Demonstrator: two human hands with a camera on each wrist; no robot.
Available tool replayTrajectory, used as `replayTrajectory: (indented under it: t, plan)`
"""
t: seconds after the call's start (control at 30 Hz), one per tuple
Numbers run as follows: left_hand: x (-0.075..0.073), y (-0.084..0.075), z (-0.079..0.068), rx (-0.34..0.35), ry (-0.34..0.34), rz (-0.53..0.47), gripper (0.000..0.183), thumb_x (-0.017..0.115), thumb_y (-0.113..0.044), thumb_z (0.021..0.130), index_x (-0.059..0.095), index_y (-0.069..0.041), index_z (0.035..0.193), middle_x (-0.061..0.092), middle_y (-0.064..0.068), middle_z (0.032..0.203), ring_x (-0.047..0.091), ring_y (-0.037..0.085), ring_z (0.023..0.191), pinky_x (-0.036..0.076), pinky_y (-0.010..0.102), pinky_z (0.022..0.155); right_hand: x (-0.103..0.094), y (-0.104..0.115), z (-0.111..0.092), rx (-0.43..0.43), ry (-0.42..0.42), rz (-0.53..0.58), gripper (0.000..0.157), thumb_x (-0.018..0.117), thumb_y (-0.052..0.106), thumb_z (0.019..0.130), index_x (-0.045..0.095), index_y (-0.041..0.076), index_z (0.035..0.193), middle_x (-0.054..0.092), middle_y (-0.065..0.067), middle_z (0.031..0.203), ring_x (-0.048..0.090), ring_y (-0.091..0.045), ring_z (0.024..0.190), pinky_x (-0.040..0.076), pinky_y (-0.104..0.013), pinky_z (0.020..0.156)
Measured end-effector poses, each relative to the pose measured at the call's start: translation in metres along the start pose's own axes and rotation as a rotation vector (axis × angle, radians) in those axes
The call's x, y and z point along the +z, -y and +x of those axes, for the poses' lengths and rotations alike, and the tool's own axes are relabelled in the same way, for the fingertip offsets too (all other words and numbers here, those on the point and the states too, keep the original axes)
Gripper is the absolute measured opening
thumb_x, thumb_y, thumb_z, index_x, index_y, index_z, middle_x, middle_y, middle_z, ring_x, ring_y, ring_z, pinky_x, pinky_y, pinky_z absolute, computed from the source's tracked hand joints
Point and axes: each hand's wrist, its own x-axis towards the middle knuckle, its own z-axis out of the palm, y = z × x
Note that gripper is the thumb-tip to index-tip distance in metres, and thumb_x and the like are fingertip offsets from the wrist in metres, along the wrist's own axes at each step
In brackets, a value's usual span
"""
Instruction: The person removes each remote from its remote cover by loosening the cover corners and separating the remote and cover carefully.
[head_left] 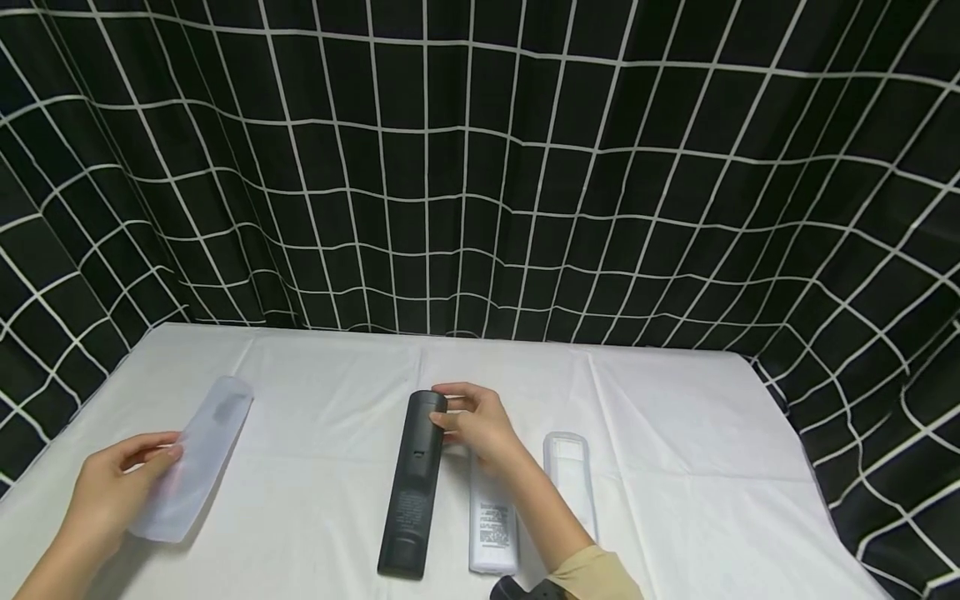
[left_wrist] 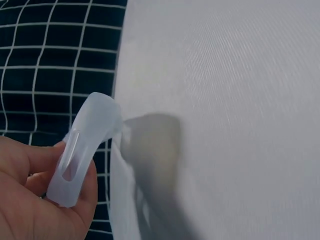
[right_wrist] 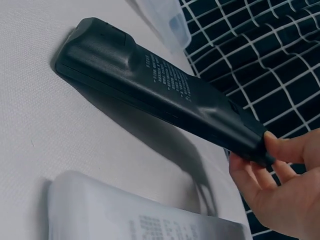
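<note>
Sleeve [head_left: 600, 575] cloth in beige wraps the right forearm at the near edge, with a dark device [head_left: 528, 590] beside the cuff. Just beyond, a white remote [head_left: 493, 508] with small printed text lies lengthwise on the white cloth [head_left: 697, 500], its upper part hidden behind the right hand and forearm. To its left is a black remote [head_left: 416, 483], back side up, with pale printing toward its near end. That near end rests on the cloth, while the far end is tilted up, its shadow falling underneath. The right hand [head_left: 480, 425] pinches this raised end, thumb on the back and fingers curled under it. Right of the forearm lies a pale object [head_left: 572, 475] with a translucent rim, partly covered by the arm.

Over at the left side of the table, well apart from the black remote, the left hand [head_left: 112, 492] grips a translucent cover [head_left: 198, 458] between thumb and curled fingers. The cover slants away from the person, and the left wrist view shows a long slot in it. Farthest back hangs a black curtain [head_left: 450, 167] with a white grid, which also runs down both sides.
</note>
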Motion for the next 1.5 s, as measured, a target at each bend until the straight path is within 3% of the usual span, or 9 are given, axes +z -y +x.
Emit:
replayTrajectory:
  t: [0.13, 0.43, 0.73, 0.83, 1.03, 1.2, 1.5]
  plan:
    - [-0.003, 0.005, 0.001, 0.005, -0.022, 0.033, 0.026, 0.069, -0.014, 0.101, 0.075, 0.007, 0.114, 0.059, -0.034, 0.074, 0.048, -0.011, 0.076, 0.043, 0.016, 0.064, 0.001, -0.002, 0.0, 0.028, 0.003, 0.006, 0.042, 0.069, -0.012, 0.092, 0.064, -0.007, 0.134, 0.069, -0.024, 0.115, 0.072, -0.019, 0.083, 0.065, -0.04, 0.081]
    - [-0.011, 0.014, 0.006, -0.046, -0.054, 0.134, 0.038, 0.068, -0.019, 0.102, 0.068, 0.01, 0.127, 0.057, -0.031, 0.073, 0.045, -0.009, 0.074, 0.039, 0.018, 0.064, 0.004, -0.008, 0.004, 0.049, 0.018, -0.006, 0.045, 0.067, -0.009, 0.093, 0.061, -0.007, 0.137, 0.068, -0.023, 0.115, 0.074, -0.022, 0.086, 0.065, -0.043, 0.087]
    - [-0.017, 0.02, 0.009, -0.049, 0.001, 0.159, 0.043, 0.068, -0.02, 0.101, 0.065, 0.013, 0.127, 0.066, -0.017, 0.075, 0.048, -0.007, 0.07, 0.043, 0.02, 0.061, 0.006, -0.011, 0.007, 0.055, 0.017, -0.064, 0.044, 0.067, -0.006, 0.094, 0.062, -0.006, 0.137, 0.069, -0.024, 0.118, 0.074, -0.024, 0.091, 0.065, -0.041, 0.085]
    - [-0.019, 0.02, 0.01, -0.067, 0.026, 0.182, 0.044, 0.068, -0.022, 0.101, 0.064, 0.013, 0.129, 0.073, -0.005, 0.081, 0.049, -0.006, 0.07, 0.044, 0.02, 0.061, 0.007, -0.012, 0.008, 0.063, 0.016, -0.088, 0.043, 0.067, -0.005, 0.095, 0.062, -0.005, 0.137, 0.069, -0.024, 0.119, 0.074, -0.024, 0.091, 0.065, -0.039, 0.083]
    - [-0.023, 0.02, 0.012, -0.099, 0.075, 0.246, 0.045, 0.067, -0.021, 0.102, 0.063, 0.014, 0.13, 0.07, 0.019, 0.097, 0.055, 0.012, 0.082, 0.044, 0.024, 0.063, 0.009, -0.015, 0.01, 0.065, 0.012, -0.126, 0.041, 0.067, -0.003, 0.096, 0.062, -0.005, 0.137, 0.069, -0.023, 0.119, 0.075, -0.024, 0.092, 0.065, -0.036, 0.082]
    - [-0.024, 0.024, 0.013, -0.106, 0.099, 0.268, 0.045, 0.067, -0.021, 0.102, 0.062, 0.015, 0.129, 0.064, 0.015, 0.092, 0.053, 0.021, 0.084, 0.043, 0.027, 0.063, 0.011, -0.017, 0.009, 0.062, 0.002, -0.176, 0.04, 0.067, -0.002, 0.097, 0.063, -0.005, 0.136, 0.069, -0.021, 0.115, 0.074, -0.024, 0.09, 0.065, -0.034, 0.079]
    - [-0.024, 0.032, 0.018, -0.122, 0.14, 0.269, 0.045, 0.065, -0.019, 0.102, 0.06, 0.016, 0.129, 0.067, 0.017, 0.09, 0.057, 0.021, 0.079, 0.046, 0.03, 0.061, 0.014, -0.019, 0.009, 0.054, -0.022, -0.241, 0.039, 0.071, 0.0, 0.096, 0.065, -0.005, 0.135, 0.061, -0.015, 0.108, 0.068, -0.02, 0.087, 0.063, -0.031, 0.079]
